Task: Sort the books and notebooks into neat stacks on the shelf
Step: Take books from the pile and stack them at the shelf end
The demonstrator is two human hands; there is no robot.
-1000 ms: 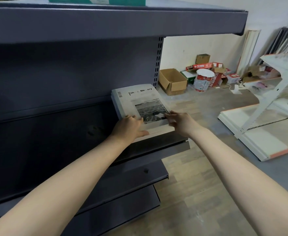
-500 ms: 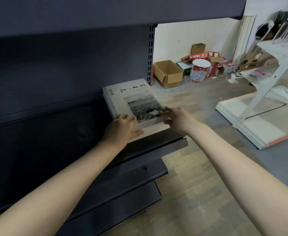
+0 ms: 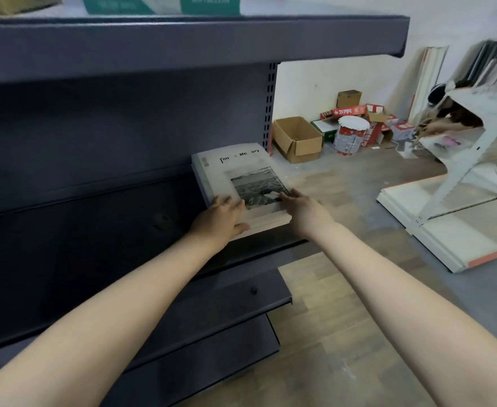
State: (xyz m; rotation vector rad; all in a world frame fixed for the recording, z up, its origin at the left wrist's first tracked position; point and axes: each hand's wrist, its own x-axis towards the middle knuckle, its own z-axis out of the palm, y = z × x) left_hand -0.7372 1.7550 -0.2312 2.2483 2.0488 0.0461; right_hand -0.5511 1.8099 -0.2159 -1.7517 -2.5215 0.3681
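**Fingers (image 3: 230, 201) squaring the book stack (image 3: 241, 168) on the shelf (image 3: 94, 230)**

You are pressing your left hand (image 3: 220, 217) flat on the stack's near corner, while your right hand (image 3: 304, 211) is touching its right edge. All fingers are lying straight, grasping nothing. You are probably aligning edges, and the next move is calling for a gentle inward nudge. The stack's long axis is running away from your fingertips, with the title end pointing beyond them.
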